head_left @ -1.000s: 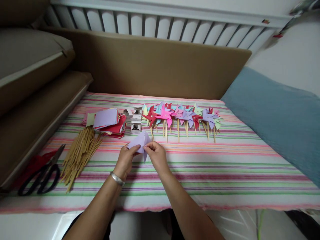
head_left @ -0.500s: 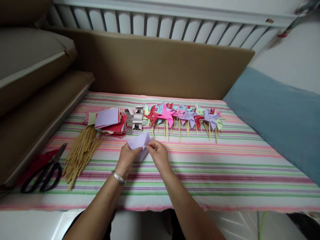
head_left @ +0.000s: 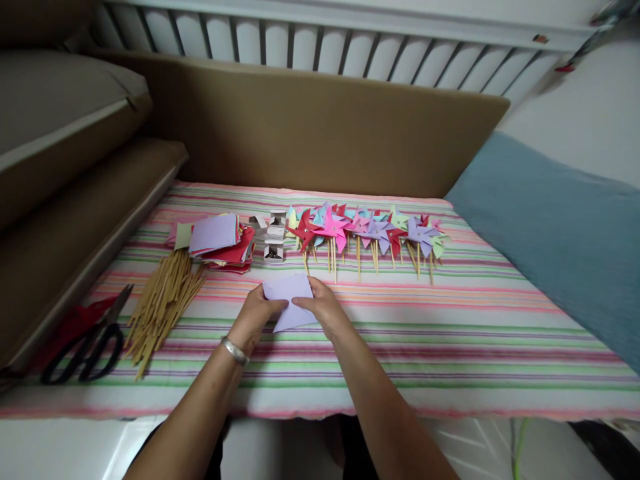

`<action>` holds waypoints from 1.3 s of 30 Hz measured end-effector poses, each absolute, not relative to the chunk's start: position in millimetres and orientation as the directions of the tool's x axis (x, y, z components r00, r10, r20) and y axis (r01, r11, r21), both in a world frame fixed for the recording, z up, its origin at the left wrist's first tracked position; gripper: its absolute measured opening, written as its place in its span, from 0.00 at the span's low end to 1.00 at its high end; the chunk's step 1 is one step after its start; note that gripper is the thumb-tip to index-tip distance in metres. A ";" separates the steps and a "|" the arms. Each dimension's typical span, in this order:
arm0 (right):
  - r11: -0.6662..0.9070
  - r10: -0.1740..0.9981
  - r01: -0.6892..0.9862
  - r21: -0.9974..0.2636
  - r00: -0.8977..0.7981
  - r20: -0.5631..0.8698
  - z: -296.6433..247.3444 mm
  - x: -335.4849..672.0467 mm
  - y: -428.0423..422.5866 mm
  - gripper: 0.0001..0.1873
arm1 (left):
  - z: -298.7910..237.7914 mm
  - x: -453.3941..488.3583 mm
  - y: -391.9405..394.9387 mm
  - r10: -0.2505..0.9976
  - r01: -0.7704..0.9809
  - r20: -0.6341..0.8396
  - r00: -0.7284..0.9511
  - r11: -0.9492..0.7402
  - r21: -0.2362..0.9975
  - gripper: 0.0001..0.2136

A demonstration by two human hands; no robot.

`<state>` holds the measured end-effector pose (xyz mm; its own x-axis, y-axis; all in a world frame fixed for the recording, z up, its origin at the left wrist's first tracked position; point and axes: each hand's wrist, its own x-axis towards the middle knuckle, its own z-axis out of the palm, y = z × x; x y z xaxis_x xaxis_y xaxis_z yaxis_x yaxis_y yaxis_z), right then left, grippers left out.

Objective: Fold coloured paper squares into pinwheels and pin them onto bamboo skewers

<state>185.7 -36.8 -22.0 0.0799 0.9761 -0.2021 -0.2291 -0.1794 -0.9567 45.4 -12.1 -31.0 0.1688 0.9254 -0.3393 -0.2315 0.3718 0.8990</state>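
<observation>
A lilac sheet of paper [head_left: 290, 288] is held between my two hands, just above the striped cloth. My left hand [head_left: 256, 312] grips its left side, thumb on top and fingers behind. On the right side my right hand [head_left: 323, 307] pinches it the same way, the two thumb tips close together near the middle. Behind the hands stands a row of finished paper pinwheels [head_left: 377, 230] on thin sticks. To their left are small white boxes [head_left: 274, 252], one with dark little pieces inside, and a stack of coloured paper [head_left: 215, 235].
A bundle of wooden sticks [head_left: 163, 307] lies left of my hands. Scissors with black handles [head_left: 93, 347] rest by red material [head_left: 75, 327] at the far left. Brown cushions [head_left: 90, 193] rise along the left, a brown board [head_left: 310, 133] along the back, a blue cushion [head_left: 545, 233] on the right.
The lilac paper, bent up between the fingers before, is now flatter and turned toward me. My right hand has shifted from a fingertip pinch to holding the paper's right side.
</observation>
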 end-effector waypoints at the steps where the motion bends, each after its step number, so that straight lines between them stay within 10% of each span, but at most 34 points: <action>1: -0.171 0.977 -0.243 -0.955 0.086 -0.197 -22.2 185.9 -36.6 0.20 | -31.2 45.9 -12.6 0.921 -0.259 -0.343 0.187 0.383 0.887 0.16; 6: -0.071 0.976 -0.293 -0.954 0.176 -0.126 -26.4 183.1 -34.0 0.20 | -33.1 51.2 -18.2 0.874 -0.373 -0.324 0.362 0.454 0.809 0.13; 14: -0.066 0.966 -0.183 -0.981 0.234 -0.109 -35.8 174.4 -34.0 0.22 | -34.0 48.9 -13.1 0.899 -0.376 -0.400 0.181 0.439 0.816 0.12; 18: 0.057 0.945 0.222 -0.973 0.302 0.124 -30.6 175.7 -41.9 0.24 | -28.4 35.1 -1.6 0.905 -0.389 -0.411 0.112 0.421 0.820 0.11; 23: 0.368 0.867 0.657 -0.658 0.012 0.498 -23.9 176.2 -53.0 0.20 | -25.1 23.1 8.9 0.908 -0.401 -0.413 0.074 0.407 0.821 0.11; 39: 0.399 0.863 0.705 -0.587 -0.071 0.501 -25.8 176.1 -53.0 0.11 | -22.4 24.5 8.8 0.896 -0.359 -0.433 0.096 0.437 0.825 0.11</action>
